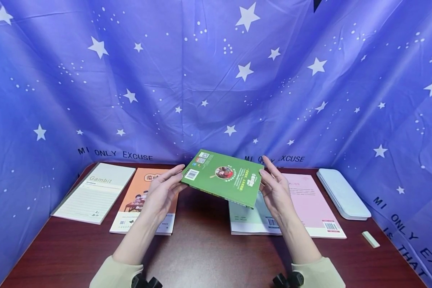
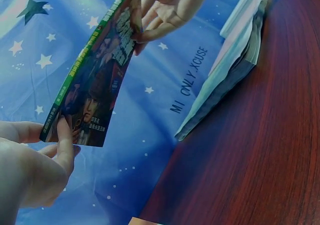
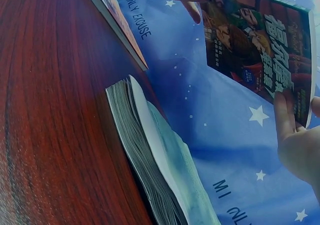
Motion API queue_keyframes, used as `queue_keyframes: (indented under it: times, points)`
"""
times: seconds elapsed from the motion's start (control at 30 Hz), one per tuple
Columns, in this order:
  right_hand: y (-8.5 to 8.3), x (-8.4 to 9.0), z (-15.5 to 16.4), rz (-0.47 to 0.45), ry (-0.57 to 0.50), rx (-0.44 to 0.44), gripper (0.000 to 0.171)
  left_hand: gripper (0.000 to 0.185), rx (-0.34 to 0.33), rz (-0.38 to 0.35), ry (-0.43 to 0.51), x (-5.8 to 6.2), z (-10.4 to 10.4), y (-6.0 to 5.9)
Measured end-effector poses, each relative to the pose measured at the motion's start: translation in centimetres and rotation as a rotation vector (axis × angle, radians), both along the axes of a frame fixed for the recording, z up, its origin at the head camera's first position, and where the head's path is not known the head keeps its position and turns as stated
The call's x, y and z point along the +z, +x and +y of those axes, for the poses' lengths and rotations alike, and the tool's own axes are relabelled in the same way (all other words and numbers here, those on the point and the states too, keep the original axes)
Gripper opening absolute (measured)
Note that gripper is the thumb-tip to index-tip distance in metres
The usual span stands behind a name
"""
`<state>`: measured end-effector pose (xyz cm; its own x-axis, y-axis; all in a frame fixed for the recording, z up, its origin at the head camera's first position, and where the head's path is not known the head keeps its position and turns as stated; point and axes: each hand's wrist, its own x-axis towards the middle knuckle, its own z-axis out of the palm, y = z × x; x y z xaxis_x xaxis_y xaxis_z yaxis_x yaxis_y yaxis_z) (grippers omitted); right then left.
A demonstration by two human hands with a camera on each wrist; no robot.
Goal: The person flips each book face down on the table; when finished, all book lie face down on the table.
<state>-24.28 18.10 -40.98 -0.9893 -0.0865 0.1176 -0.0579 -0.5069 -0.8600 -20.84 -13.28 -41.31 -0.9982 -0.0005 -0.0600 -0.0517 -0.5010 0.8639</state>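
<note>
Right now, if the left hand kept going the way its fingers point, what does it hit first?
Probably nothing new: the left hand already touches the green book. Past that, likely the right hand; depth is uncertain.

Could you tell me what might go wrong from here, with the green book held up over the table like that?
The green book is lifted between the left hand and the right hand, gripped only by fingertips at its two ends, so it could slip. It is tilted above the pale green book and might drop onto it. It may also sag or bend in the middle, since nothing supports it there.
</note>
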Motion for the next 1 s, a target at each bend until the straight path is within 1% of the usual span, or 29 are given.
queue_keyframes:
  times: [0.2,0.37,0.43,0.53,0.6,0.67,0.83,1.0]
  points:
    - [-0.04,0.07,0.03,-0.039,0.017,-0.025,0.064,0.054,-0.026,-0.007,0.026,-0.03,-0.08,-0.01]
    - [-0.09,0.00,-0.04,-0.059,0.033,-0.061,0.059,0.060,-0.058,0.010,0.016,-0.07,-0.19,0.05]
    - [-0.09,-0.08,-0.11,-0.057,0.031,-0.083,0.051,0.061,-0.062,0.015,0.010,-0.06,-0.21,0.08]
    - [-0.12,-0.23,-0.19,-0.059,0.033,-0.108,0.031,0.061,-0.060,0.014,0.004,-0.05,-0.17,0.09]
    - [-0.14,-0.30,-0.22,-0.066,0.043,-0.119,0.022,0.061,-0.057,0.010,-0.005,-0.02,-0.14,0.12]
    - [-0.17,-0.31,-0.25,-0.075,0.080,-0.116,0.025,0.061,-0.053,0.002,-0.023,-0.01,-0.11,0.11]
    - [-0.12,-0.16,-0.20,-0.067,0.233,-0.079,0.050,0.060,-0.044,-0.008,-0.075,0.00,-0.07,0.11]
    - [0.08,0.02,-0.10,-0.060,0.327,0.006,0.055,0.060,-0.045,-0.014,-0.100,-0.02,-0.19,0.20]
